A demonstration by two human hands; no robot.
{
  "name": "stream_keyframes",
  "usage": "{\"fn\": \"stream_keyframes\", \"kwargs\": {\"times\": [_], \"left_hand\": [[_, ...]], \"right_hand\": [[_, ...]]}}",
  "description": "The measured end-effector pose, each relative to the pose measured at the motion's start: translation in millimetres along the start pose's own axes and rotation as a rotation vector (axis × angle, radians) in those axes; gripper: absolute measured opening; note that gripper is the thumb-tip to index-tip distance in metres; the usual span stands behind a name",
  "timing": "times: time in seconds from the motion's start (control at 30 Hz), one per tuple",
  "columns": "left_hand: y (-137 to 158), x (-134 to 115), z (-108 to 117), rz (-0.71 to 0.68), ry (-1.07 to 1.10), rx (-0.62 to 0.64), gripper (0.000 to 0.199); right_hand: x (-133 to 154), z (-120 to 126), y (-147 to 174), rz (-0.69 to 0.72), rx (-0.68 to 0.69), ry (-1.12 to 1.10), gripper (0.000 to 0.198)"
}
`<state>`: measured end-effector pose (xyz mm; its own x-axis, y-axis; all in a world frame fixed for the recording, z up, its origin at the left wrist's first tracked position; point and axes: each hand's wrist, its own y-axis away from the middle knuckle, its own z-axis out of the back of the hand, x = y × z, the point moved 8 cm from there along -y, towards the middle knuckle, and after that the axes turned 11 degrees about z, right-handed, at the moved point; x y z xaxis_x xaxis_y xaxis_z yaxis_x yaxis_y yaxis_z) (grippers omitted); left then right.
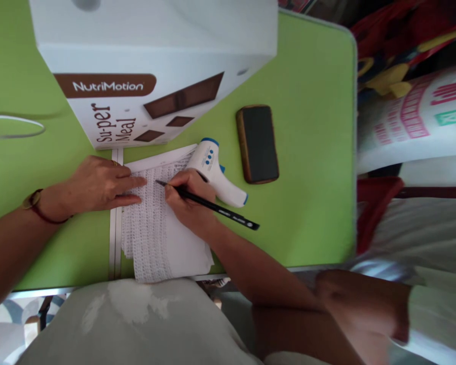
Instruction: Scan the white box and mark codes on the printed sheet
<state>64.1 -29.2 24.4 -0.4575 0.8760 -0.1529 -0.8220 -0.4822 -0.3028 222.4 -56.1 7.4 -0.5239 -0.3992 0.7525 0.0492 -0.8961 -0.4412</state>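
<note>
The right hand [190, 200] pinches a black pen [207, 204] in its fingers, with the tip touching the stack of printed papers [155, 233] on the green table [311, 203] – the papers lie at about 6 o'clock from the big white box [137, 66]. The left hand [95, 183] lies flat with fingers spread, pressing on the papers' left edge. A white thermometer gun [216, 172] sits just at 1 o'clock from the right hand, and a dark phone [257, 143] lies at 2 o'clock, a bit apart
</note>
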Motion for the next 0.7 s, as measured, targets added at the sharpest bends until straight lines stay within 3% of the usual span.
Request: {"fn": "stream_keyframes", "kwargs": {"times": [0.13,0.3,0.47,0.7], "left_hand": [[0.1,2.4,-7.2,0.026,-0.007,0.086,0.048],[0.6,0.4,0.5,-0.002,0.001,0.0,0.046],[-0.2,-0.4,0.4,-0.003,-0.007,0.009,0.044],[0.0,-1.8,4.3,-0.032,0.01,-0.073,0.043]], "right_hand": [[3.1,-0.6,-0.4,0.031,0.034,0.006,0.015],[4.5,0.5,0.2,0.064,0.008,-0.017,0.017],[0.9,2.2,1.5,0.044,-0.053,-0.018,0.015],[2.7,1.4,0.6,0.047,-0.028,-0.013,0.016]]}}
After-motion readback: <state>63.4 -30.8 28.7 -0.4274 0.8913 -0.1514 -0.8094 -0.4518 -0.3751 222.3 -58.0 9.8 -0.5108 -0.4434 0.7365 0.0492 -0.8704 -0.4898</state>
